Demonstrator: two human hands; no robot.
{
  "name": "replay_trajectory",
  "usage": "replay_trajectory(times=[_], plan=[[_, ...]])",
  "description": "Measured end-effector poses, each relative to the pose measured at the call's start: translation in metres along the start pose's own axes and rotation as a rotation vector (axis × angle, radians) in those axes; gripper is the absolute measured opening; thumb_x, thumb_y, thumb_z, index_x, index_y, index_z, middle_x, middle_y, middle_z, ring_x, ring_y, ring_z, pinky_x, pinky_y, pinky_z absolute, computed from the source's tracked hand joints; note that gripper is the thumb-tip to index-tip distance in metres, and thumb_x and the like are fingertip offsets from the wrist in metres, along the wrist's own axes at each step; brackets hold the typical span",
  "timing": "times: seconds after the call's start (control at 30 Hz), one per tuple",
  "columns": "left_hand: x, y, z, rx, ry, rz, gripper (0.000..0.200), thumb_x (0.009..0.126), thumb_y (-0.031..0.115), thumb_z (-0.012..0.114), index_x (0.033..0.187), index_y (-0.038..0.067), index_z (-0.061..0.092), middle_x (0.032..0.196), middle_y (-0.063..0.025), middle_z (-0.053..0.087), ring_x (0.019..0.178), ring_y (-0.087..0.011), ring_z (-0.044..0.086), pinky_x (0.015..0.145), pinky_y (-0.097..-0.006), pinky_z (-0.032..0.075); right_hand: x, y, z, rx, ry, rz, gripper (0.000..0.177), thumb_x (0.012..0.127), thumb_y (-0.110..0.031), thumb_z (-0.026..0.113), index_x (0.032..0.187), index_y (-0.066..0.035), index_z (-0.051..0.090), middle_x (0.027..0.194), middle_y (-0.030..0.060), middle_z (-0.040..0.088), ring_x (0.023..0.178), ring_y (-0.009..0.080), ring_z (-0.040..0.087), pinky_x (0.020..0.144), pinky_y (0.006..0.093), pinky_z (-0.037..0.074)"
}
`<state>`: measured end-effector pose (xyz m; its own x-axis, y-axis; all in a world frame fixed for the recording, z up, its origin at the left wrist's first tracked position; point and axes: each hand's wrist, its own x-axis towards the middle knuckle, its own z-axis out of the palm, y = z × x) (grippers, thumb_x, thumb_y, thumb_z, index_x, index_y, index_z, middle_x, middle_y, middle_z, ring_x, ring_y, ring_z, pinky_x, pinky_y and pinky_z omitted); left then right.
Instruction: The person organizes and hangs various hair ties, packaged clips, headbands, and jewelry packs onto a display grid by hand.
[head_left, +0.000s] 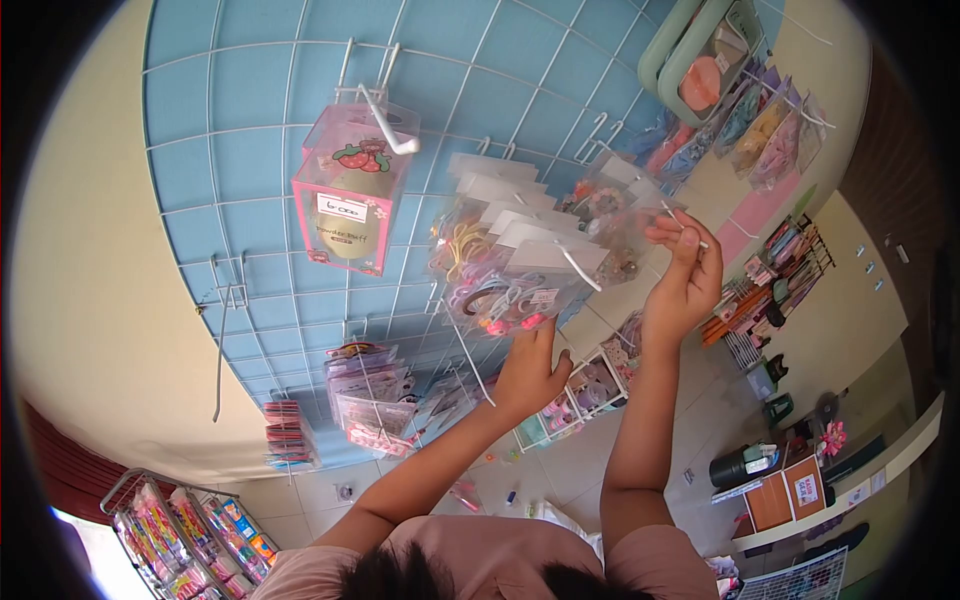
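Observation:
My right hand (688, 275) is raised at the right, its fingers pinched together at the tip of a white display hook (670, 213). Clear packets of hair accessories (608, 205) hang along that hook, close to my fingertips. Lower and further left, my left hand (535, 375) reaches up to the bottom edge of a clear packet of hair ties (510, 300). Its thumb stands apart, while some fingertips are hidden by the packets. These packets have white header cards (555, 256) and hang in a thick row on another white hook (580, 268).
White wire grid (250, 170) covers a blue wall. A pink powder puff box (345, 200) hangs at left, and a bare hook (218, 340) juts out lower down. More packets (370, 400) hang below. Green containers (700, 70) are at upper right. A rack of goods (180, 540) stands lower left.

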<state>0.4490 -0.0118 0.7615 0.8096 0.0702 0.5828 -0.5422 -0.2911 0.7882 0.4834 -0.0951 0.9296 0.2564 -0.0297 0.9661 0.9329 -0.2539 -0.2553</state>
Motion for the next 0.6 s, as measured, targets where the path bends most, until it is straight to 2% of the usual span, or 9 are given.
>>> replay_trajectory(times=[0.17,0.3,0.47,0.6], plan=[[0.005,0.003,-0.002,0.053,0.045,0.052,0.073,0.078,0.005,0.056,0.143,0.005,0.023,0.128,-0.0327,0.038,0.112,-0.0481,0.043,0.097,-0.0470,0.036,0.010,-0.003,-0.001,-0.002,-0.011,0.006,0.024,0.098,-0.012,0.044,0.104,0.007,0.057,0.088,0.0129,0.065,0.076,0.0172,0.064,0.072,0.0285,0.052],[0.014,0.007,-0.007,0.072,-0.090,-0.120,0.071,0.076,0.004,0.056,0.141,0.003,0.027,0.119,-0.0322,0.045,0.093,-0.0466,0.051,0.087,-0.0452,0.041,0.018,-0.004,-0.004,0.027,0.007,0.019,0.024,0.098,-0.013,0.044,0.103,0.007,0.057,0.087,0.0129,0.065,0.076,0.0171,0.064,0.073,0.0284,0.052],[0.015,0.000,-0.001,0.075,0.010,0.007,0.069,0.077,0.002,0.053,0.140,0.001,0.029,0.133,-0.0333,0.037,0.108,-0.0496,0.049,0.094,-0.0454,0.039,0.029,-0.012,-0.005,-0.019,-0.014,0.040,0.026,0.099,-0.016,0.044,0.100,0.006,0.057,0.085,0.0117,0.065,0.073,0.0166,0.064,0.071,0.0273,0.051],[0.017,0.003,-0.002,-0.026,0.017,-0.015,0.065,0.078,0.000,0.049,0.140,0.000,0.029,0.141,-0.0321,0.030,0.121,-0.0471,0.043,0.099,-0.0459,0.036,0.033,-0.013,-0.009,-0.014,-0.025,0.091,0.026,0.099,-0.018,0.044,0.097,0.005,0.057,0.081,0.0105,0.064,0.072,0.0159,0.063,0.069,0.0264,0.050]])
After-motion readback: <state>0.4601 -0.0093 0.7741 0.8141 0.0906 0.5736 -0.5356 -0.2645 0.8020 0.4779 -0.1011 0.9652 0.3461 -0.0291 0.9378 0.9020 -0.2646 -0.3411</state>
